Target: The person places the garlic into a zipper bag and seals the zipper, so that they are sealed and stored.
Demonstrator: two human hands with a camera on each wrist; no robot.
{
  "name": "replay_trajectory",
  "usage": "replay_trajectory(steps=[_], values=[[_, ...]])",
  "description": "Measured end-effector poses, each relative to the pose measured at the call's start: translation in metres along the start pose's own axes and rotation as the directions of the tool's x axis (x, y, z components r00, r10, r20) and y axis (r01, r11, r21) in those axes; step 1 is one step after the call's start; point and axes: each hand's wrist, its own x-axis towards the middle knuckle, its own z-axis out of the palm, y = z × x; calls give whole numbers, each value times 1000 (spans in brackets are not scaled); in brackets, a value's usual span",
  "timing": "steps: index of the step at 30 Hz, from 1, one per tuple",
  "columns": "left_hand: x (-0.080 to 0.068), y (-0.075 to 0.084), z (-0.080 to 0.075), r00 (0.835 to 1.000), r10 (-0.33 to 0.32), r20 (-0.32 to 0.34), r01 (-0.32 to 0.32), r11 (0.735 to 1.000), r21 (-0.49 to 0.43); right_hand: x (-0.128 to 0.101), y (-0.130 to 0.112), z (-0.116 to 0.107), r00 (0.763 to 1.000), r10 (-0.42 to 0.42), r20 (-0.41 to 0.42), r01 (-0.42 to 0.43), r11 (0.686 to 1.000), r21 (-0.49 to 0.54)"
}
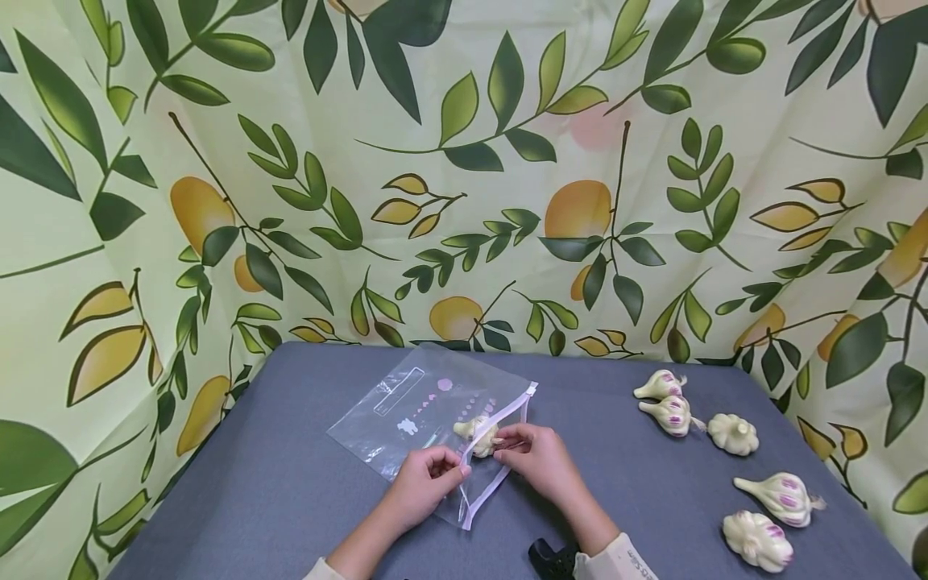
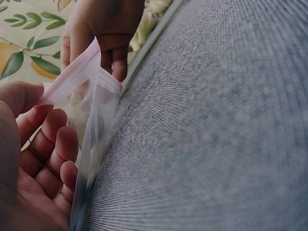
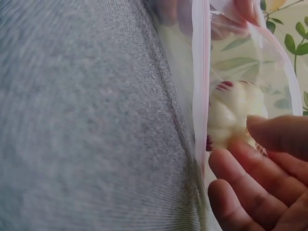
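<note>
- Garlic bulb (image 1: 476,436): cream with purple streaks, seen at the open mouth of the zip bag, held between the thumb and fingers of the right hand; near the front middle of the surface.
- Zip bag (image 1: 420,407): clear plastic with a white zip edge and small printed marks, laid flat on the surface, its mouth turned toward the person.
- Right hand (image 1: 540,457): fingers curled round the garlic bulb at the bag's mouth.
- Left hand (image 1: 424,482): the bag's edge is pinched between thumb and curled fingers, just beside the right hand.
- Surface (image 1: 290,499): covered in grey-blue cloth.
- Loose garlic bulbs (image 1: 732,433): five, laid on the right part of the surface, well apart from the bag.
- Backdrop (image 1: 464,161): cloth printed with leaves and yellow fruit, hung behind and at both sides.
</note>
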Motion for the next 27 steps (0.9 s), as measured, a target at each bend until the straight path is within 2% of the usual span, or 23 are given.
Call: replay_trajectory(steps=[5,9,11,14,16,18,21,25,27], values=[[4,-22,1,1000,-18,-4,18,1000,-1,-1,1,-3,994,-37,105,30,998,61],[6,-34,1,1000,-14,2,14,1000,-9,-1,-2,-11,994,-6,112,2,999,40],[6,-33,0,1000,-7,3,7,1000,-12,0,-3,-19,996,15,87,-16,1000,16],[7,-34,0,1000,-3,1,3,1000,-7,3,0,-36,1000,30,0,-30,999,-24],[7,-35,0,1000,-6,0,6,1000,0,5,5,-51,996,35,-79,-42,995,-86],[8,-35,0,1000,-4,1,4,1000,3,6,9,-68,983,33,-179,-62,985,-160],[7,-35,0,1000,-9,4,9,1000,9,4,18,-94,933,22,-360,-117,962,-246],[7,-34,0,1000,-17,5,17,1000,11,-2,36,-120,814,-8,-581,-182,946,-267],[7,-34,0,1000,-20,5,20,1000,5,-5,47,-130,772,-13,-635,-204,942,-268]])
